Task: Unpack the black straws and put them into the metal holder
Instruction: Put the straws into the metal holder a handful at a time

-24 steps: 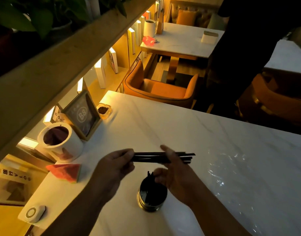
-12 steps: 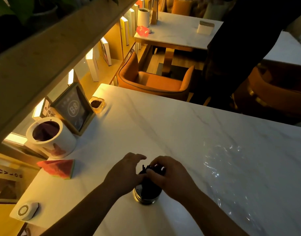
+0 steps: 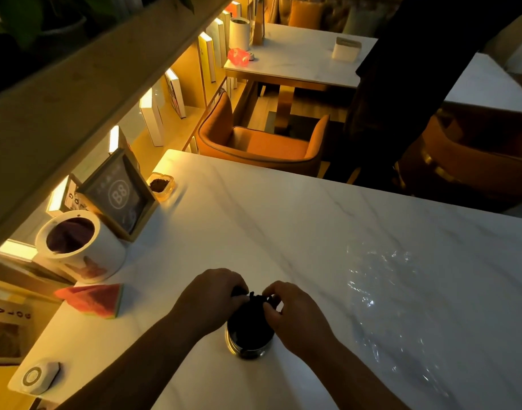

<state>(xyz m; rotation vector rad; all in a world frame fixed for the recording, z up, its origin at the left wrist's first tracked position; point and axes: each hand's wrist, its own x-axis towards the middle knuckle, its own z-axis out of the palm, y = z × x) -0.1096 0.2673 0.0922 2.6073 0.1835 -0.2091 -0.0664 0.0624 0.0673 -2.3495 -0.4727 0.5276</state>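
Observation:
A round metal holder point(image 3: 248, 346) stands near the front edge of the white marble table point(image 3: 283, 226). A bunch of black straws point(image 3: 254, 303) stands upright inside it, tips showing between my hands. My left hand point(image 3: 208, 297) curls round the straw tops from the left. From the right, my right hand point(image 3: 292, 312) pinches the same tops with curled fingers. The lower part of the straws is hidden in the dark holder.
Crumpled clear plastic wrap point(image 3: 381, 291) lies on the table to the right. At left are a white cup point(image 3: 76, 247), a framed "B8" sign point(image 3: 120, 196), a watermelon-slice ornament point(image 3: 94, 300), a call button point(image 3: 39, 377) and a small ashtray point(image 3: 162, 186). A dark-clothed person point(image 3: 401, 84) stands beyond the table.
A second ago my hands held the straws level above the holder. They have since stood them upright in the holder, and both hands now grip the tops.

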